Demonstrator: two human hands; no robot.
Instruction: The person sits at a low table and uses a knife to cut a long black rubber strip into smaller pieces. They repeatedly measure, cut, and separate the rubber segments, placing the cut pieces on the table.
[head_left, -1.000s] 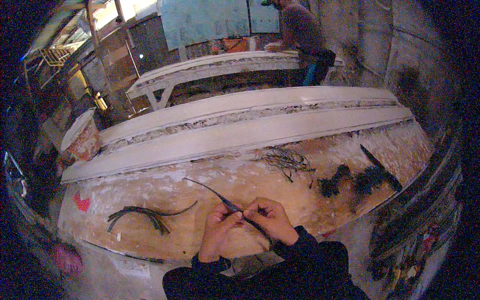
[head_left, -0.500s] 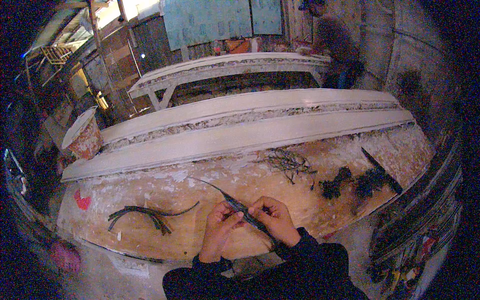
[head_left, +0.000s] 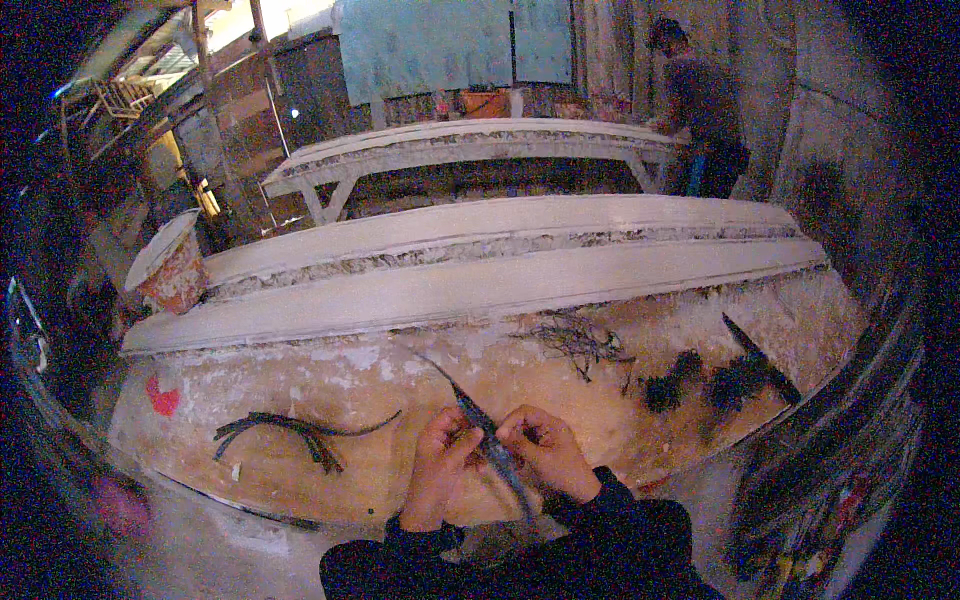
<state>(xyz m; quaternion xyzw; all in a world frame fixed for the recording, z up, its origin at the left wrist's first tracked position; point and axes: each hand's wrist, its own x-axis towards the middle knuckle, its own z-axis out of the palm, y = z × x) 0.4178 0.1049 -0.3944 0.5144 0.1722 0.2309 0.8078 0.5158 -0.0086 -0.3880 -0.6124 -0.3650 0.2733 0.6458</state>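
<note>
A long dark strip [head_left: 498,456], tapering to a thin tip at its far end, slants between my hands above the worn wooden table. My left hand [head_left: 441,462] pinches it near the middle, thumb toward the strip. My right hand [head_left: 552,452] is closed in a pinch at the strip's right edge; its fingertips are partly hidden. The strip's wider end hangs down toward my dark sleeves. Left of my hands lies a bundle of dark strips [head_left: 290,424]. On the right are tangled thin dark strands [head_left: 580,343] and dark fluffy clumps [head_left: 675,382].
A long dark blade-like piece [head_left: 762,357] lies at the table's right end. Pale raised boards [head_left: 500,259] run along the table's far side, with a paint-stained bucket [head_left: 172,268] at their left. Behind is another bench [head_left: 470,147], where a person [head_left: 703,110] stands.
The view has tilted slightly, bringing the person at the back right more fully into sight. Between my hands the strip now slants more steeply. Both hands keep nearly the same place.
</note>
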